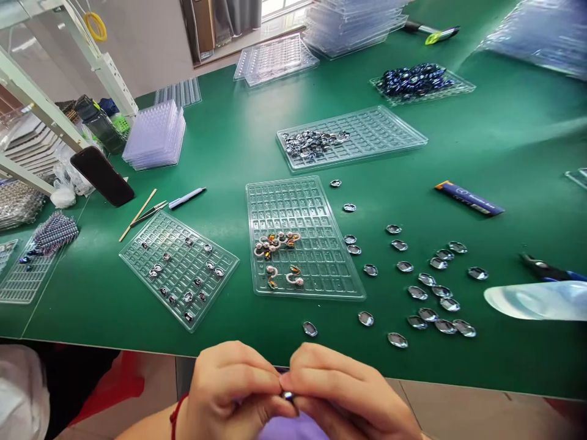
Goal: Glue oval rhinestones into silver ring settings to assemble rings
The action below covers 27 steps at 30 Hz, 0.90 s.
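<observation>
My left hand [232, 388] and my right hand [343, 391] meet at the table's front edge, fingertips pinched together. Between them shows a small shiny rhinestone [287, 396], mostly covered by the fingers. Just beyond the hands, several oval faceted rhinestones [417, 293] lie loose on the green table, one rhinestone [310, 329] nearest. A clear compartment tray [316, 208] in the middle bears a small heap of curved pieces with orange and white parts [275, 244]. To its left, another clear tray [151, 250] holds several small dark stones.
Behind stands a tray [389, 131] with silvery stones and a tray of dark blue stones [415, 82]. At left are a phone [101, 176], tweezers [149, 214], a pen [187, 198] and stacked trays [153, 135]. Pliers [545, 267] and a blue packet [470, 198] lie at right.
</observation>
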Each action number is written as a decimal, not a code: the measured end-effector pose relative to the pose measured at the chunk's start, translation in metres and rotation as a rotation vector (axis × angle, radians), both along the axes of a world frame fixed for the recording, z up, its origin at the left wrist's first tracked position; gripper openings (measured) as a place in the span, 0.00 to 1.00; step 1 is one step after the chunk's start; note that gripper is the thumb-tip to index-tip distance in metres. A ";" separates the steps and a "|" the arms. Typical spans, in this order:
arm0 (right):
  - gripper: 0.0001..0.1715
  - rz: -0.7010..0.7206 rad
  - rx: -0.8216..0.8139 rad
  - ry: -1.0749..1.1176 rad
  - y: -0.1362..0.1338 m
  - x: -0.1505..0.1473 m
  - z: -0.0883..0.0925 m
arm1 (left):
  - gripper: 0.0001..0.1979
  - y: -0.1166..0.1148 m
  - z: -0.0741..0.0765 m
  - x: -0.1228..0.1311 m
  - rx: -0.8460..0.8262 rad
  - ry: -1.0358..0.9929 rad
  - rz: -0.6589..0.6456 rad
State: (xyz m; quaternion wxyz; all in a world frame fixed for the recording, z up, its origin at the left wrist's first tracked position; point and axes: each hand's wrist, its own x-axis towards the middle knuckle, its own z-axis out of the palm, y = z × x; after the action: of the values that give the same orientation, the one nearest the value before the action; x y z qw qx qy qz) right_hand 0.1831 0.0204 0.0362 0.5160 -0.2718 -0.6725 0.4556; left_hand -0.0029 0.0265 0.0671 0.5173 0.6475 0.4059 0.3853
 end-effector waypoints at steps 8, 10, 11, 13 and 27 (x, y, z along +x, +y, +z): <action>0.14 -0.104 -0.083 -0.109 0.014 0.000 -0.006 | 0.16 0.007 -0.031 0.004 -0.834 -0.412 0.164; 0.09 -0.125 -0.134 -0.106 0.012 0.000 -0.007 | 0.17 0.005 -0.033 0.007 -0.835 -0.458 0.221; 0.06 -0.125 -0.150 -0.111 0.011 0.001 -0.008 | 0.17 0.004 -0.033 0.008 -0.838 -0.476 0.244; 0.03 -0.102 -0.156 -0.138 0.009 0.002 -0.008 | 0.16 0.002 -0.034 0.008 -0.842 -0.489 0.281; 0.07 -0.079 -0.184 -0.127 0.010 -0.003 -0.014 | 0.12 -0.003 -0.042 0.006 -0.714 -0.324 0.289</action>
State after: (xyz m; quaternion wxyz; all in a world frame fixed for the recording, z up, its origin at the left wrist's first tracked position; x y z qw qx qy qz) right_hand 0.1805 0.0307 0.0225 0.4628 -0.3725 -0.6481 0.4765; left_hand 0.0029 0.0239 0.0250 0.7070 0.2948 0.5140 0.3861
